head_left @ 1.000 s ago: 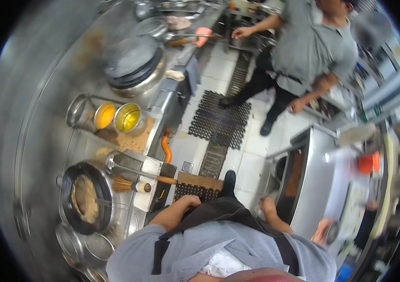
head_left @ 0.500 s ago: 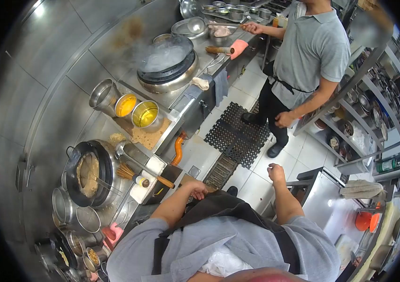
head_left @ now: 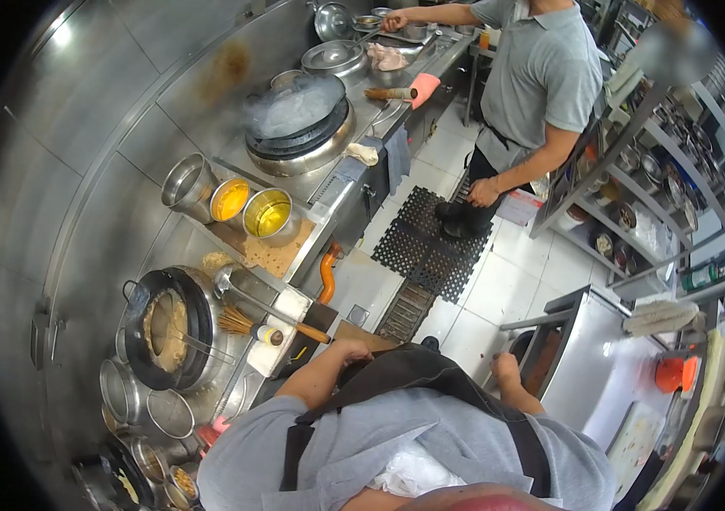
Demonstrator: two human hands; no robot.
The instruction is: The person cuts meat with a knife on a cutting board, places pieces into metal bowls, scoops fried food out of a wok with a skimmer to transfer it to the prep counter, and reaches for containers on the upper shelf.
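My left hand (head_left: 352, 351) hangs at my waist beside the black apron (head_left: 418, 370), close to the counter edge; its fingers are mostly hidden. On my other side, my right hand (head_left: 506, 369) is lowered with its fingers curled in, near the steel table, and nothing shows in it. Left of me, a wooden-handled ladle (head_left: 264, 307) lies across the counter. Beside it are a bamboo brush (head_left: 243, 324) and a folded white cloth (head_left: 280, 330). A black wok (head_left: 137, 341) with brownish residue and a utensil inside sits on the near burner.
Two metal pots hold yellow liquid, the nearer-right one (head_left: 269, 215) and its neighbour (head_left: 230, 200). A steaming wok (head_left: 299, 106) stands farther along. A co-worker (head_left: 541, 77) stands on the black mat (head_left: 431, 247), reaching over the counter. A steel table (head_left: 601, 358) is at my right.
My right hand has come down and back toward my body. My left hand has slipped farther behind the apron. The co-worker has shifted away, moving the held ladle toward the back pans.
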